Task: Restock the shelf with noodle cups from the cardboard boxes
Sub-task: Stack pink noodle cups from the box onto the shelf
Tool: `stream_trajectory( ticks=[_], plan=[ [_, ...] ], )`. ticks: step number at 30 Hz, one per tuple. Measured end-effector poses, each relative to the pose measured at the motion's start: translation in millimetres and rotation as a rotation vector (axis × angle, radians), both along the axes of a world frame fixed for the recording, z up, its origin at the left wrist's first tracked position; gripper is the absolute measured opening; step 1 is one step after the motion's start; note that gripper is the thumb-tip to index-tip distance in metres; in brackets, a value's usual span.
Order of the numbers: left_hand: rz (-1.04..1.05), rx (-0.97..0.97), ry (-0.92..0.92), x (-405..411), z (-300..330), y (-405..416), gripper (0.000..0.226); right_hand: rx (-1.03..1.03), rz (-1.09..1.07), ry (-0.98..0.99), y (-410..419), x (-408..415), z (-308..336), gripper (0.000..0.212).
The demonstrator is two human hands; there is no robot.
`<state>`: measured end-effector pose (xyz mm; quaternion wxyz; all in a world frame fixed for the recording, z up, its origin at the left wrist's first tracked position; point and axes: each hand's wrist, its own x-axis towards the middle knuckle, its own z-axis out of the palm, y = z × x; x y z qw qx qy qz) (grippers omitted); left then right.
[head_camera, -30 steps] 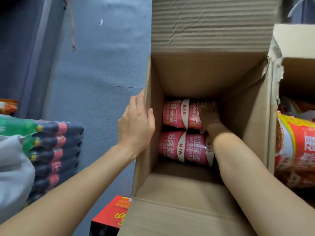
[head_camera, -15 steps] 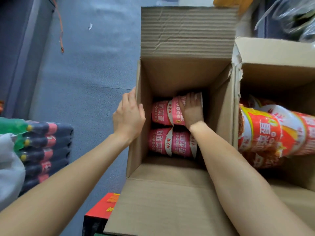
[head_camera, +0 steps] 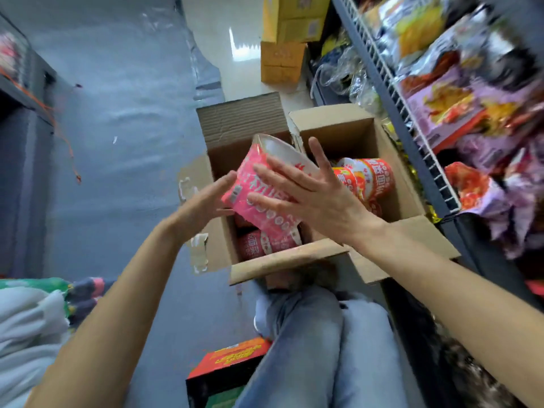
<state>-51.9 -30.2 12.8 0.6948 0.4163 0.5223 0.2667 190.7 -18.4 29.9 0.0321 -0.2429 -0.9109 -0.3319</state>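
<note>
Noodle cups (head_camera: pixel 266 245) inside cardboard box (head_camera: pixel 219 245)

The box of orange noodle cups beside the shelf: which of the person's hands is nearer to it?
Right. The right hand overlaps the orange-cup box; the left hand lies beyond the pink cup.

White Chinese characters run down the pink noodle cup (head_camera: pixel 259 198) and the cups in the box (head_camera: pixel 266 245); too blurred to read.
</note>
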Motion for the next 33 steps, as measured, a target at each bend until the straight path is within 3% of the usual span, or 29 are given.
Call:
stream_trajectory(
  ticks=[3, 6, 9, 11, 12, 18, 21, 25, 28, 33],
  plan=[
    [-0.129, 0.062, -0.237, 15, 31, -11, 0.079, 0.096, -0.048, 0.016, -26, 14, 45, 0.081],
    [-0.127, 0.176, -0.31, 52, 68, -21, 0.089, 0.098, -0.303, 0.3, -59, 40, 85, 0.087],
    [-0.102, 0.338, -0.296, 105, 98, -26, 0.109, -0.146, -0.608, 0.987, -122, 76, 121, 0.063],
    [-0.128, 0.453, -0.282, 152, 121, -37, 0.121, -0.453, -0.622, 1.523, -167, 94, 146, 0.052],
    [-0.158, 0.5, -0.281, 178, 132, -46, 0.125, -0.533, -0.624, 1.678, -188, 102, 157, 0.051],
    [-0.471, 0.792, -0.304, 335, 185, -120, 0.114, -0.378, -0.815, 1.852, -280, 184, 191, 0.078],
    [-0.577, 0.892, -0.269, 401, 193, -147, 0.115, -0.224, -0.923, 1.89, -317, 237, 196, 0.072],
    [-0.555, 1.04, -0.127, 471, 190, -194, 0.125, -0.059, -1.088, 1.911, -357, 296, 194, 0.062],
    [-0.612, 1.042, -0.17, 508, 184, -231, 0.122, 0.082, -1.129, 1.952, -385, 322, 182, 0.062],
    [-0.757, 0.855, -0.249, 547, 172, -268, 0.101, 0.161, -1.141, 2.038, -411, 350, 174, 0.066]
  ],
)
